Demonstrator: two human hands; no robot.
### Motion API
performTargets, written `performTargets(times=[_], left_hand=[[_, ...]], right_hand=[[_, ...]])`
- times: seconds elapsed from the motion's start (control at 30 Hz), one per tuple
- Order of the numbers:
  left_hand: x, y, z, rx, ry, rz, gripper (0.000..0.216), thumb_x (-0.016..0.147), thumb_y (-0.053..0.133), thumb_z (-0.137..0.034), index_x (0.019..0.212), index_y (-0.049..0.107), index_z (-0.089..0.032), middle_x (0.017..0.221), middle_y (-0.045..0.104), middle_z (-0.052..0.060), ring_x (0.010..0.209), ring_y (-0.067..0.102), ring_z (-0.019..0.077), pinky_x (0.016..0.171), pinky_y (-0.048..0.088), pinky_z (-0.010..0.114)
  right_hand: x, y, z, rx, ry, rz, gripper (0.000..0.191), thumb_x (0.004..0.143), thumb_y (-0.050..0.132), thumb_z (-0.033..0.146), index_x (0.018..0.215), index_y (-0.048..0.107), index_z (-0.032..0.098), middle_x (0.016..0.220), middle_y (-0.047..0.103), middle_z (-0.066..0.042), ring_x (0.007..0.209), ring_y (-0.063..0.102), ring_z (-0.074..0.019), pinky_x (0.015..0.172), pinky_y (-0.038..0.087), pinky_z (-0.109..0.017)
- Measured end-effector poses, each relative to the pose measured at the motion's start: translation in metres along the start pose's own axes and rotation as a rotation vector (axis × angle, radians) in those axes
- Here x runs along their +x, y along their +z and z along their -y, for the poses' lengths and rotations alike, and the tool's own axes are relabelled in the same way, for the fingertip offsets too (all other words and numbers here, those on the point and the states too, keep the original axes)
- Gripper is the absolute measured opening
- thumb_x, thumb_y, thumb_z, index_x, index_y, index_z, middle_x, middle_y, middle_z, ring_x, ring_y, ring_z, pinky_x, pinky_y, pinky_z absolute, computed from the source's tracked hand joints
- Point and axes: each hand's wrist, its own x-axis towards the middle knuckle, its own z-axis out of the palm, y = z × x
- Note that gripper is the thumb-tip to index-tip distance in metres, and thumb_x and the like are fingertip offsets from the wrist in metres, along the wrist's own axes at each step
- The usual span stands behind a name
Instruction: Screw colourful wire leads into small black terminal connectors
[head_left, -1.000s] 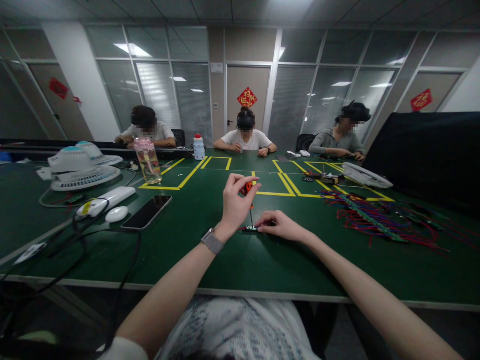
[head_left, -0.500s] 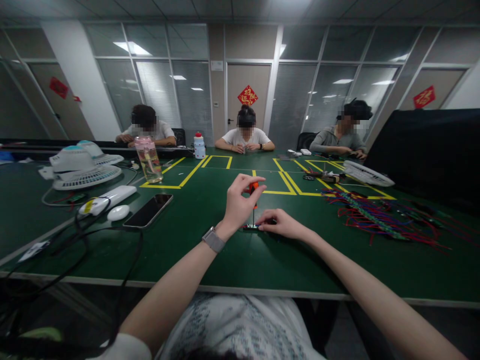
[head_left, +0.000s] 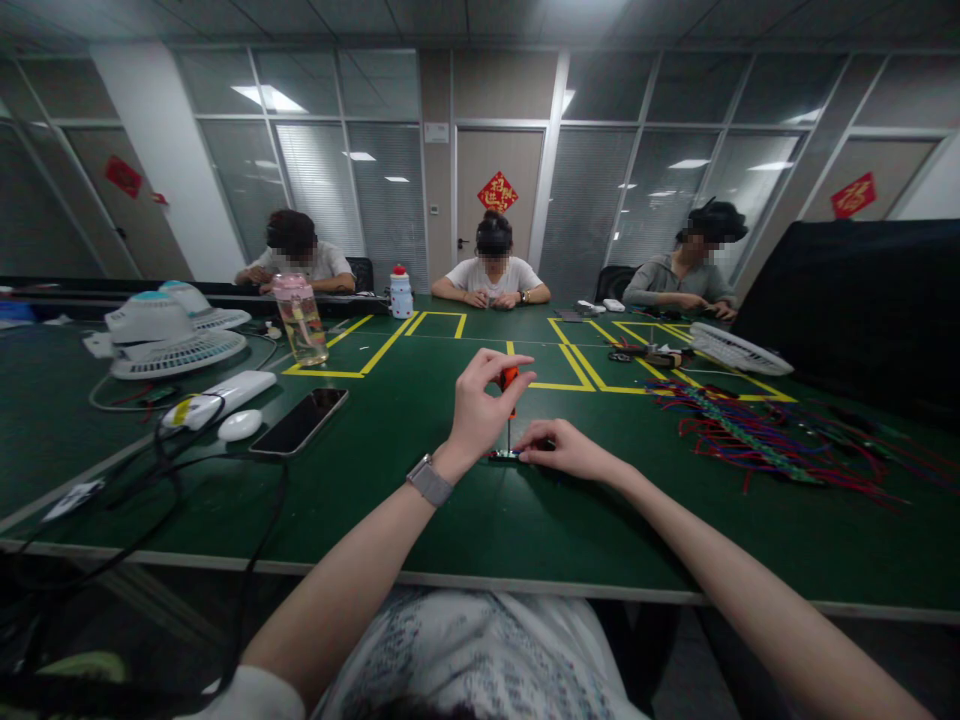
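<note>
The left hand (head_left: 478,402) curls around an orange-handled screwdriver (head_left: 511,379), the tips of thumb and forefinger standing slightly apart. The screwdriver is nearly upright, its shaft reaching down to a small circuit board (head_left: 501,457) on the green table (head_left: 465,540). The right hand (head_left: 566,448) has its fingertips at the board's right end; from where I stand, I can't tell whether they pinch or merely press. A phone (head_left: 301,422) lies to the left, red and blue wires (head_left: 739,435) to the right.
</note>
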Motion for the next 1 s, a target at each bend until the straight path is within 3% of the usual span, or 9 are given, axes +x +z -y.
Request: performTargets(times=[0.13, 0.23, 0.43, 0.53, 0.63, 0.7, 0.9, 1.0], left_hand=[[-0.0004, -0.0001, 0.0007, -0.042, -0.033, 0.042, 0.023, 0.093, 0.051, -0.025, 0.104, 0.07, -0.022, 0.103, 0.058, 0.006, 0.091, 0.06, 0.013, 0.079, 0.052, 0.025], [-0.0019, 0.0026, 0.0046, -0.208, -0.104, 0.104, 0.03, 0.096, 0.042, -0.026, 0.118, 0.063, -0.023, 0.114, 0.061, 0.007, 0.089, 0.064, 0.0128, 0.072, 0.055, 0.024], [-0.0017, 0.0017, 0.0033, -0.042, -0.065, 0.056, 0.02, 0.085, 0.065, -0.028, 0.103, 0.07, -0.023, 0.093, 0.061, 0.003, 0.082, 0.06, 0.0122, 0.069, 0.053, 0.021], [-0.0009, 0.0, 0.0015, -0.011, -0.055, 0.051, 0.019, 0.088, 0.06, -0.029, 0.102, 0.071, -0.023, 0.098, 0.057, 0.005, 0.089, 0.06, 0.013, 0.074, 0.053, 0.022], [-0.0016, 0.0014, 0.0033, -0.162, -0.103, 0.096, 0.028, 0.095, 0.045, -0.029, 0.113, 0.067, -0.023, 0.114, 0.059, 0.007, 0.095, 0.063, 0.0146, 0.074, 0.056, 0.024], [-0.0026, 0.0031, 0.0051, -0.252, -0.136, 0.11, 0.03, 0.096, 0.045, -0.03, 0.118, 0.063, -0.022, 0.117, 0.061, 0.008, 0.092, 0.065, 0.0147, 0.073, 0.057, 0.025], [-0.0018, 0.001, 0.0021, -0.028, -0.058, 0.004, 0.015, 0.084, 0.065, -0.028, 0.097, 0.071, -0.021, 0.093, 0.061, 0.004, 0.084, 0.061, 0.0133, 0.069, 0.052, 0.022], [0.0, -0.0011, 0.0, 0.024, -0.034, 0.003, 0.015, 0.087, 0.062, -0.027, 0.096, 0.072, -0.022, 0.095, 0.058, 0.004, 0.083, 0.059, 0.0125, 0.075, 0.052, 0.024]], right_hand=[[0.0005, 0.0005, -0.0016, -0.005, -0.004, -0.004, 0.024, 0.082, 0.065, 0.032, 0.096, 0.076, 0.016, 0.081, 0.066, -0.005, 0.075, 0.058, -0.0163, 0.071, 0.045, -0.029], [0.0007, 0.0008, -0.0033, -0.003, -0.006, -0.006, 0.024, 0.081, 0.065, 0.032, 0.096, 0.076, 0.016, 0.083, 0.067, -0.006, 0.077, 0.058, -0.0168, 0.072, 0.045, -0.029], [0.0004, 0.0005, -0.0027, -0.003, -0.018, -0.005, 0.026, 0.082, 0.065, 0.036, 0.095, 0.076, 0.017, 0.081, 0.066, -0.005, 0.073, 0.058, -0.016, 0.069, 0.045, -0.028], [0.0003, 0.0002, -0.0018, -0.009, -0.018, -0.009, 0.027, 0.082, 0.065, 0.037, 0.095, 0.076, 0.017, 0.08, 0.067, -0.005, 0.074, 0.058, -0.0166, 0.07, 0.045, -0.029], [0.0002, 0.0001, -0.0016, -0.009, -0.014, -0.01, 0.027, 0.082, 0.065, 0.038, 0.095, 0.076, 0.016, 0.081, 0.067, -0.005, 0.074, 0.058, -0.0166, 0.072, 0.045, -0.029], [0.0001, 0.0, -0.0013, -0.009, -0.013, -0.007, 0.027, 0.083, 0.064, 0.037, 0.096, 0.076, 0.016, 0.082, 0.067, -0.005, 0.075, 0.058, -0.0165, 0.072, 0.045, -0.029], [-0.0005, -0.0008, 0.0018, -0.01, 0.001, 0.006, 0.025, 0.083, 0.064, 0.033, 0.097, 0.075, 0.016, 0.081, 0.066, -0.005, 0.075, 0.058, -0.0164, 0.072, 0.045, -0.029], [-0.0005, -0.0006, 0.0018, -0.009, 0.0, 0.001, 0.025, 0.083, 0.064, 0.034, 0.096, 0.075, 0.016, 0.079, 0.066, -0.004, 0.073, 0.057, -0.016, 0.072, 0.045, -0.029]])
